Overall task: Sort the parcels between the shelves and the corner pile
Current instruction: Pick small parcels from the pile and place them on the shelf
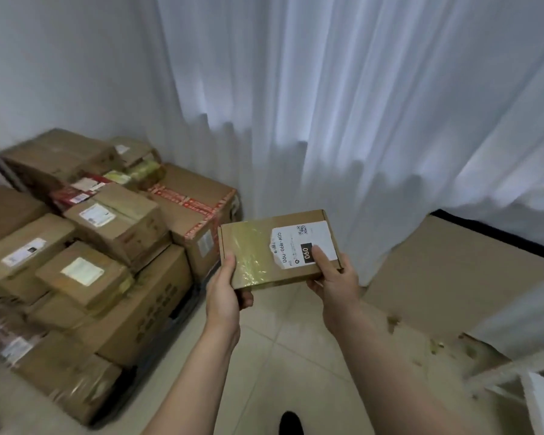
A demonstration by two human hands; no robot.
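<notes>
I held a flat cardboard parcel point(274, 249) level at frame centre, above the tiled floor point(280, 340). My left hand point(225, 288) gripped its near-left corner, thumb on top and fingers curled beneath. My right hand point(333, 277) gripped the near-right edge, thumb pressed on the white label point(305, 244) beside its black "060" patch. At lower right lay a large cardboard surface point(446, 265), ragged at its near edge. The corner pile point(107, 246) of taped boxes filled the middle left, apart from both hands. A white curtain point(327, 105) hung behind.
</notes>
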